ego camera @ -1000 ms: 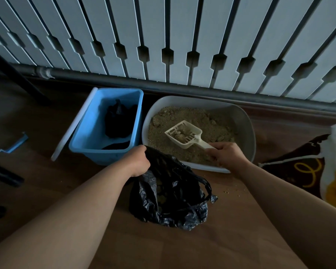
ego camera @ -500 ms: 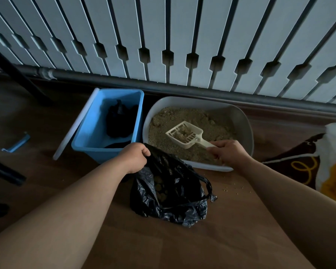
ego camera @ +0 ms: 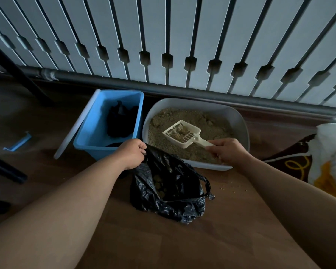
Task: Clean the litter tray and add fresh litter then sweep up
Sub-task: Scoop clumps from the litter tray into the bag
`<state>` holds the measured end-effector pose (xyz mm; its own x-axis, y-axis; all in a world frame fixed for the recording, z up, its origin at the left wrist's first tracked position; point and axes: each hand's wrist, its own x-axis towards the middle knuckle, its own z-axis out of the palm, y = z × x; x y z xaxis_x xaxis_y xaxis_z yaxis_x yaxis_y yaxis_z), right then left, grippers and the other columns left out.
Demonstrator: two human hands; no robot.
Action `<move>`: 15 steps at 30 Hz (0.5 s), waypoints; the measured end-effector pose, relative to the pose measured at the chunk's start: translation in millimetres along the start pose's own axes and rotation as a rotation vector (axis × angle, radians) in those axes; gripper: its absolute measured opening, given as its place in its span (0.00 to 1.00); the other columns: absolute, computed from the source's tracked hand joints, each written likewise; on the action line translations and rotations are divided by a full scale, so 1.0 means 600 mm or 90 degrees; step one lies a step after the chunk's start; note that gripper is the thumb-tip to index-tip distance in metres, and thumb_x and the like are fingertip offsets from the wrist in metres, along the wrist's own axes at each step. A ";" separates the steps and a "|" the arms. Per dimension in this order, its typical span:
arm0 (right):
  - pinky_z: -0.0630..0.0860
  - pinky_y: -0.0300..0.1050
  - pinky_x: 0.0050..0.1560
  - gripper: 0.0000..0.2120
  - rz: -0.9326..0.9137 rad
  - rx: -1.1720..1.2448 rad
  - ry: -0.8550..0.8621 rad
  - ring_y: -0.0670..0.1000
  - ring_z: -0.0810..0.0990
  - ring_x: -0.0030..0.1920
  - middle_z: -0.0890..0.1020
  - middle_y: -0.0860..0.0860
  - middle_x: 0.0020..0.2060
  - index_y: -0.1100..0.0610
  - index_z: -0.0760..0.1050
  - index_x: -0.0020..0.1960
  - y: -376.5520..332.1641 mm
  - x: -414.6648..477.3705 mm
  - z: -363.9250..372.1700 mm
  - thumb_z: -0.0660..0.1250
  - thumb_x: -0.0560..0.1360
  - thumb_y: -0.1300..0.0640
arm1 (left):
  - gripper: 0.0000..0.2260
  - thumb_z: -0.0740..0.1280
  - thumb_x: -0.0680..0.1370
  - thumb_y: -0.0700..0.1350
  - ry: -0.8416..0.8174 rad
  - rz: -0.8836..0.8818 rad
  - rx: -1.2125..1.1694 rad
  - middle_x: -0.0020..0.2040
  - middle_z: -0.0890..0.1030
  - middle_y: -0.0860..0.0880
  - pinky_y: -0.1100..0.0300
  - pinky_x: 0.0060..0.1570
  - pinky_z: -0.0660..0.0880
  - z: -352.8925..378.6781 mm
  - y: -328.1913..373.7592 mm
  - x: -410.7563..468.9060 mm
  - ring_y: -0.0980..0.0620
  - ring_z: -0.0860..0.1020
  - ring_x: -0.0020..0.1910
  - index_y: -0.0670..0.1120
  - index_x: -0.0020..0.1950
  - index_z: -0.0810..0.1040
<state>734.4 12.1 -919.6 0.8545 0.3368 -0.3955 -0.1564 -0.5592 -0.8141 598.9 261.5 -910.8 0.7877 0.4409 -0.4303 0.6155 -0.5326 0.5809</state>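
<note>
Over the grey litter tray (ego camera: 239, 121), right hand (ego camera: 228, 152) clasps a clump-laden scoop (ego camera: 182, 133) — left hand (ego camera: 133, 155) grasps black bag (ego camera: 169, 183).

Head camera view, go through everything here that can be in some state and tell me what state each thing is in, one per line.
Scoop: loaded with clumps, held over the litter.
Litter tray: holds used litter, uneven surface.
Black bag: open, clumps inside, resting on the floor.
Blue bin: open, dark bag inside.
White lid: off, leaning against the bin's side.
Left hand: gripping the bag's rim.
Right hand: gripping the scoop handle.
Floor: scattered litter grains.
</note>
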 end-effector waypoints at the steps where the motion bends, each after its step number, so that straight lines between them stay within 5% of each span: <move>1: 0.68 0.36 0.24 0.11 -0.001 0.000 -0.003 0.42 0.68 0.20 0.76 0.49 0.25 0.56 0.83 0.55 0.000 -0.002 0.000 0.71 0.74 0.60 | 0.16 0.62 0.77 0.32 0.000 -0.001 -0.001 0.58 0.78 0.47 0.63 0.53 0.71 -0.001 0.001 -0.001 0.51 0.76 0.58 0.43 0.63 0.75; 9: 0.67 0.34 0.22 0.11 -0.018 0.016 -0.022 0.43 0.67 0.19 0.75 0.49 0.24 0.56 0.82 0.56 -0.015 -0.019 -0.006 0.71 0.74 0.60 | 0.22 0.65 0.76 0.35 -0.018 -0.007 0.016 0.62 0.77 0.47 0.63 0.53 0.70 -0.008 0.011 -0.010 0.50 0.75 0.59 0.43 0.70 0.71; 15: 0.67 0.34 0.22 0.13 -0.019 -0.017 -0.166 0.44 0.67 0.20 0.75 0.50 0.25 0.55 0.81 0.57 -0.036 -0.039 -0.028 0.70 0.74 0.63 | 0.26 0.66 0.77 0.35 -0.052 -0.013 0.043 0.70 0.71 0.46 0.58 0.63 0.70 -0.013 0.016 -0.019 0.47 0.71 0.66 0.43 0.74 0.65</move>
<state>725.9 3.2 -885.7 0.7010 0.5361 -0.4702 -0.1162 -0.5647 -0.8171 595.3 257.0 -894.9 0.7725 0.3939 -0.4981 0.6301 -0.5724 0.5247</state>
